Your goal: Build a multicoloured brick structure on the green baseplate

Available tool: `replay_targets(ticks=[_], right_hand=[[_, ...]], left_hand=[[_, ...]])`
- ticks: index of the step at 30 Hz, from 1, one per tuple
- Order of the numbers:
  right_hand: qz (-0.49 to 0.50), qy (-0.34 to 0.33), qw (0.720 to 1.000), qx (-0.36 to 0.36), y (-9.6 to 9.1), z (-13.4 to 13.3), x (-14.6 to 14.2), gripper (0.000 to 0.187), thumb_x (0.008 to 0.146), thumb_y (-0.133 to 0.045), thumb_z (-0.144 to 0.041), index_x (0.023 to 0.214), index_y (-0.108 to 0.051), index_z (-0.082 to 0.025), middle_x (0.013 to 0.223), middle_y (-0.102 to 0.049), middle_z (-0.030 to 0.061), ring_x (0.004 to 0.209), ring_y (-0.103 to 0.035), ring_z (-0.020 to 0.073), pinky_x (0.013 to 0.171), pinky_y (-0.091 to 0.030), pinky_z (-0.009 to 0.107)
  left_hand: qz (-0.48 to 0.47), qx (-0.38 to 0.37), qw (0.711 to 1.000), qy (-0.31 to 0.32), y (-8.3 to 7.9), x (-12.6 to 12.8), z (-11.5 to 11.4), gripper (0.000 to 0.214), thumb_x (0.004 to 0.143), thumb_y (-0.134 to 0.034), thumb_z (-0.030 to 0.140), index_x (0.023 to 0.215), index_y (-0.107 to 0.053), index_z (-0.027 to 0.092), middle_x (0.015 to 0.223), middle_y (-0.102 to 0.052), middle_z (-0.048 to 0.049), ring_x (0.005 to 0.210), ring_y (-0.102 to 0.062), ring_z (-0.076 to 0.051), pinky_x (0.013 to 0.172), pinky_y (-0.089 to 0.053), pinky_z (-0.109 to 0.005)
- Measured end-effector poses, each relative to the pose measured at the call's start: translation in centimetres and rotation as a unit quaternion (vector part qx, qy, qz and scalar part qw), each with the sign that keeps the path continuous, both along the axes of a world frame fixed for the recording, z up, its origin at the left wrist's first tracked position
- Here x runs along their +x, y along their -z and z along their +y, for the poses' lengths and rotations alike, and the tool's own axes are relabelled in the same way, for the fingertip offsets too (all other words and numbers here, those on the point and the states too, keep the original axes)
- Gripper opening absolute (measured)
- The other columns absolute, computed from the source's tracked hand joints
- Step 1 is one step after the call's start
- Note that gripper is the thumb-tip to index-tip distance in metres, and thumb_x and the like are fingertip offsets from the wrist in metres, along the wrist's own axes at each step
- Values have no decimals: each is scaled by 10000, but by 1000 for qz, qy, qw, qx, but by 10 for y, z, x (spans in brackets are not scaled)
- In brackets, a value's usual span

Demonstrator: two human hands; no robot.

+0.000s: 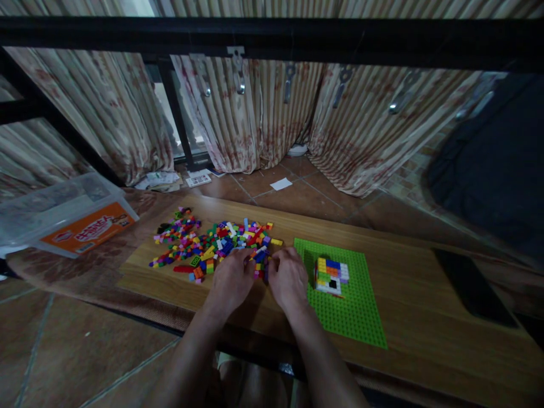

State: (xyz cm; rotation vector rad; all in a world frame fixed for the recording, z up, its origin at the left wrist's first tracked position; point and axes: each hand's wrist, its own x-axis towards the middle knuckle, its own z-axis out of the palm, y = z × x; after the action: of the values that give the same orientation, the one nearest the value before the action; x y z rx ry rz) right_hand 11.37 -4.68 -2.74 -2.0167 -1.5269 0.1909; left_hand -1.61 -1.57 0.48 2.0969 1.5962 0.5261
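Observation:
A pile of small coloured bricks (212, 243) lies spread over the left half of a low wooden board (403, 283). My left hand (232, 277) and my right hand (288, 276) rest side by side at the pile's near right edge, fingers curled down into the bricks. Whatever the fingertips pinch is hidden by the hands. To the right lies a green baseplate (357, 306), and on it stands a small multicoloured brick build (330, 275), a little apart from my right hand.
A clear plastic box (63, 215) with an orange label sits at the far left on the mat. A dark phone (474, 286) lies on the board's right end. Striped curtains (272, 113), papers (193, 178) on the tiled floor and a black bar overhead are behind.

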Motion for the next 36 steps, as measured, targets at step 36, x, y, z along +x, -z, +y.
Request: replay_targets(ticks=[36], right_hand=[[165, -112, 973, 115, -17, -27, 18, 283, 875, -509, -207, 1112, -662, -234, 1024, -695, 57, 938, -645, 188, 836, -516, 327]], left_hand=[[-258, -113, 958, 60, -3, 14, -3, 200, 849, -491, 237, 896, -669, 158, 740, -656, -2, 675, -586, -135, 630, -452, -226]])
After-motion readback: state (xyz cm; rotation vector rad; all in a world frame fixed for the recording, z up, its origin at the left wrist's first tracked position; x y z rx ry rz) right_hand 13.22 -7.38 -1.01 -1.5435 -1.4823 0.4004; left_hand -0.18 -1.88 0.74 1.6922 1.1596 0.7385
